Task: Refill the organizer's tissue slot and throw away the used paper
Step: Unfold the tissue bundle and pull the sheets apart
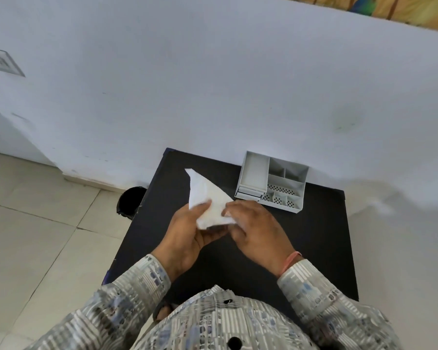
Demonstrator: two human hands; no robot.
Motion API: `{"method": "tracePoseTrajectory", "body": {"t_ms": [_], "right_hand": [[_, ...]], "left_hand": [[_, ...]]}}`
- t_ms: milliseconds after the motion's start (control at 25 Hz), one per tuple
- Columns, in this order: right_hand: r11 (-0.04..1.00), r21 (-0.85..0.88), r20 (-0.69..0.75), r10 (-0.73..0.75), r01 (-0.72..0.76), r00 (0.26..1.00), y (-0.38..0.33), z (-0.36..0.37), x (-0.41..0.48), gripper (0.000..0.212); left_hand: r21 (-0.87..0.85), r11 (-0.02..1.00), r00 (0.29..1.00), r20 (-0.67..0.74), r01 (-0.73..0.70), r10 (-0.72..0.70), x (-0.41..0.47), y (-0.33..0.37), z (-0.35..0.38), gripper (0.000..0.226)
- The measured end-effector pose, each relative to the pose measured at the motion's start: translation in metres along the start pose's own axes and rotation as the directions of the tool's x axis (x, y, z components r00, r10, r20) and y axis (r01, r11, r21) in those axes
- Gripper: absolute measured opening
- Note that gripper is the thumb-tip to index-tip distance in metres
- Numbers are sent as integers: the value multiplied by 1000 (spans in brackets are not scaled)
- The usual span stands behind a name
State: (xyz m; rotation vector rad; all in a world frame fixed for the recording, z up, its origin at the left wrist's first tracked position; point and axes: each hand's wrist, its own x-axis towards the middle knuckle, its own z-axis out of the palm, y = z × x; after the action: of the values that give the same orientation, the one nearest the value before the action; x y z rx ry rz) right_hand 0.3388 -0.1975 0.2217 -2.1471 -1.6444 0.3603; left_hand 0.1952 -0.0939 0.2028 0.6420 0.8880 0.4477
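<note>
Organizer [273,181] on table [314,236] back-right, against wall [213,84] — tissue [208,195] left of it; bin [130,202] on floor, table's left.

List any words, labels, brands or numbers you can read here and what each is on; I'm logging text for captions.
No readable text anywhere.
Organizer: plain grey, no label seen.
Tissue, held by the left hand and right hand: blank white.
Bin: plain black.
Wall plate: dark marks, too blurred to read.
Shirt: pattern only, no lettering.

Left hand [187,231] and right hand [257,228] grip white tissue [208,195] above black table [314,236].
</note>
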Motion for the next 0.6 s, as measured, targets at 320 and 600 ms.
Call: {"method": "tracePoseTrajectory", "body": {"t_ms": [320, 600], "right_hand": [[-302, 891, 433, 345, -338, 833, 18, -13, -8, 36], [-492, 710, 649, 180, -504, 739, 34, 34, -16, 49]], "left_hand": [[100, 994, 999, -33, 44, -41, -14, 6, -28, 40], [660, 722, 972, 54, -207, 229, -28, 72, -26, 22]]}}
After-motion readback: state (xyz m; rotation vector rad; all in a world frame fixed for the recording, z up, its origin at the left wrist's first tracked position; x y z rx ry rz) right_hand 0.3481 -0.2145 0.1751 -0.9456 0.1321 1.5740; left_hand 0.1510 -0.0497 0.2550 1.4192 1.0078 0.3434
